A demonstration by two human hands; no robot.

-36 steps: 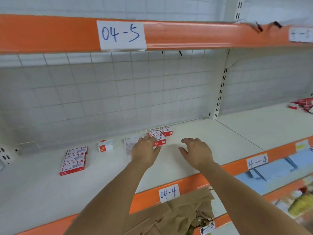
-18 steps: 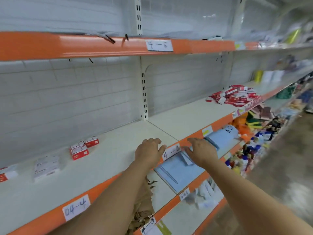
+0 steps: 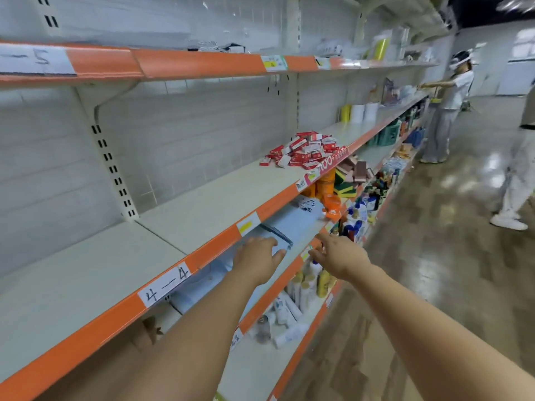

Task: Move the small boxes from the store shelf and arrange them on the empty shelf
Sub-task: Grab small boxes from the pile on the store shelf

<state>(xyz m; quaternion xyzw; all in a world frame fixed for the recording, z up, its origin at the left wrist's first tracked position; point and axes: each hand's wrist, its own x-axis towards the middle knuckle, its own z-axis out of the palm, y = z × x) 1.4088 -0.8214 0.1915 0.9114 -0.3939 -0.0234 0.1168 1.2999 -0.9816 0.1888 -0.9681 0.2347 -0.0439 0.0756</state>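
Both my arms reach forward from the bottom of the frame, and both hands carry nothing. My left hand (image 3: 256, 257) sits just below centre with its fingers straight and loosely together, palm down, in front of the orange edge of the shelf (image 3: 202, 209) and above the blue sheets (image 3: 292, 224) lying on the level below. My right hand (image 3: 337, 256) is just right of it, fingers relaxed and a little spread, the forefinger pointing up and to the left; the two hands are near each other but apart. The small boxes (image 3: 305, 151), red and white, lie in a loose heap on that same pale shelf, right of centre and above my hands, well apart from them and close to the shelf's front edge. A handwritten label (image 3: 165, 285) reading "4—4" is stuck to the orange edge at lower left of centre. Bottles (image 3: 307, 285) stand on a lower shelf beneath my right hand. At the upper right a person (image 3: 445, 111) stands by the shelving on the glossy floor (image 3: 434, 256).
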